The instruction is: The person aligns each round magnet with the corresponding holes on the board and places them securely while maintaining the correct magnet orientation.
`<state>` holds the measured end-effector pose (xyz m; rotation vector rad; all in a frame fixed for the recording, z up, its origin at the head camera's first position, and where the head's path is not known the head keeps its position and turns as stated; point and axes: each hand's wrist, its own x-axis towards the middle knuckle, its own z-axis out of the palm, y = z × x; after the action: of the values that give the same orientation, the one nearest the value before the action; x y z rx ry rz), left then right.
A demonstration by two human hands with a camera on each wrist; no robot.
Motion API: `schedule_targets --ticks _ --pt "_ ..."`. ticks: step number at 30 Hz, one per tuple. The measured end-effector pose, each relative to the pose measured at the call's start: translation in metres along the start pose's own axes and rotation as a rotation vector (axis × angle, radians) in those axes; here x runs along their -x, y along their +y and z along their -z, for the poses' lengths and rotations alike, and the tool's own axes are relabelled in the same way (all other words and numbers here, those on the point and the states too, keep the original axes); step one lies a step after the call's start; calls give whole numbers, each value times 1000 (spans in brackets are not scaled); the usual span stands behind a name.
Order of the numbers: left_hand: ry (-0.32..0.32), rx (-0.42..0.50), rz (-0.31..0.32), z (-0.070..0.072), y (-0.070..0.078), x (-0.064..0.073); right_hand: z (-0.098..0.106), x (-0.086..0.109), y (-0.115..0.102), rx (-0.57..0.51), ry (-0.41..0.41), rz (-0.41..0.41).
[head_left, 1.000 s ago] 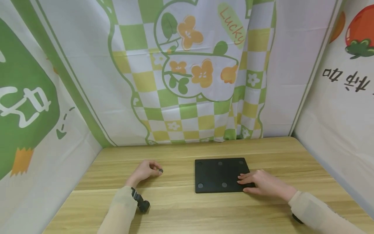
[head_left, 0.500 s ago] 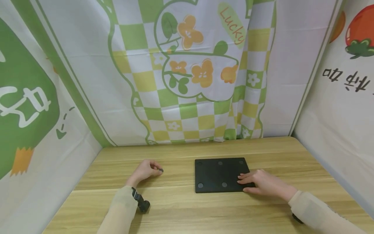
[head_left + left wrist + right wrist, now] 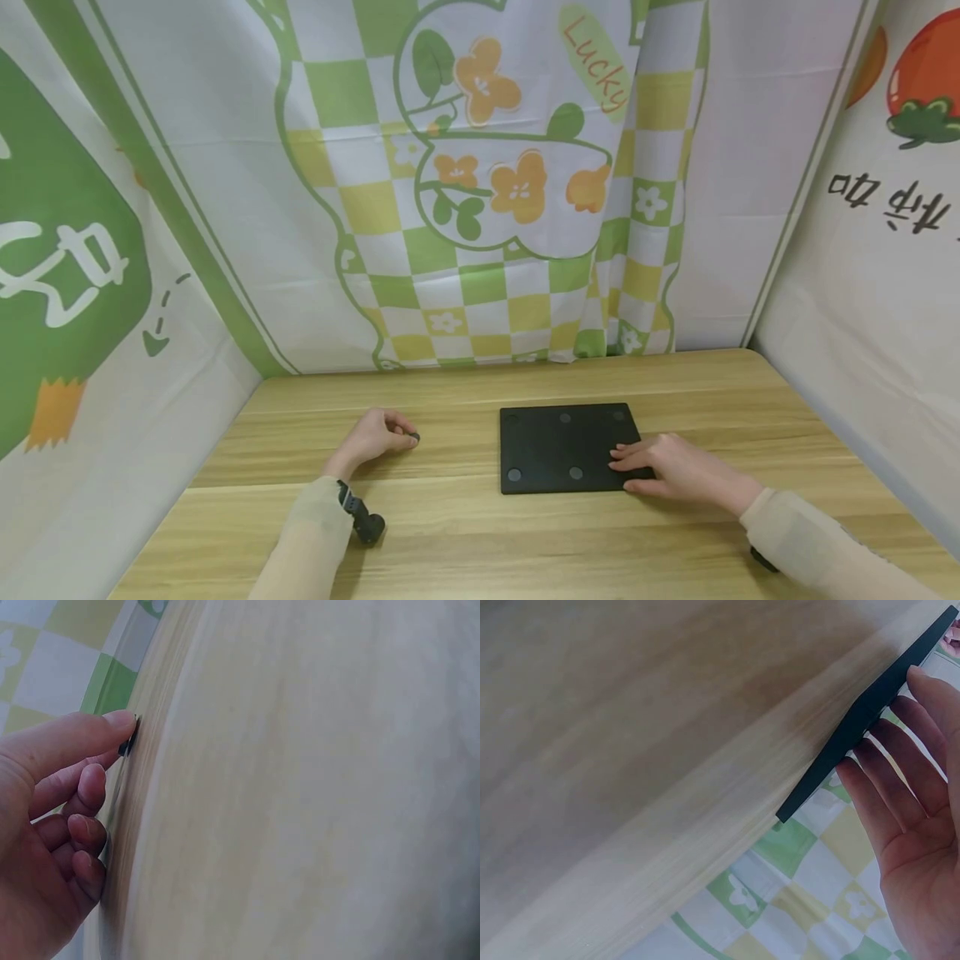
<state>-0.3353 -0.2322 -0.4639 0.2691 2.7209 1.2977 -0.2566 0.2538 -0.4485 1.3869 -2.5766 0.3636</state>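
My left hand (image 3: pixel 378 437) is low over the left part of the table, pinching a small dark disc (image 3: pixel 414 437) between thumb and forefinger. In the left wrist view only the disc's thin dark edge (image 3: pixel 127 744) shows beside the thumb tip, with the other fingers curled below. Flat on the table lies a black rectangular board (image 3: pixel 551 450) bearing several round grey pads (image 3: pixel 576 473). My right hand (image 3: pixel 678 473) rests on the board's right end, fingers stretched out and covering its near right corner. The right wrist view shows those fingertips (image 3: pixel 860 748) touching the board's face.
The wooden table (image 3: pixel 465 542) reaches back to a checked green and yellow curtain (image 3: pixel 480 292). Printed cloth walls stand on the left (image 3: pixel 210 400) and right (image 3: pixel 847 333). A black wrist camera (image 3: pixel 367 527) sits on the left forearm.
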Motion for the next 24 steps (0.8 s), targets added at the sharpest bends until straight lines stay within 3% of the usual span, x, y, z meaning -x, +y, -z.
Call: schedule_targets --ticks 13,24 --pt "-12 -8 14 -5 12 -5 -1 0 1 5 0 10" --pt "-24 -5 -39 -15 24 -16 1 0 0 11 -12 -5"
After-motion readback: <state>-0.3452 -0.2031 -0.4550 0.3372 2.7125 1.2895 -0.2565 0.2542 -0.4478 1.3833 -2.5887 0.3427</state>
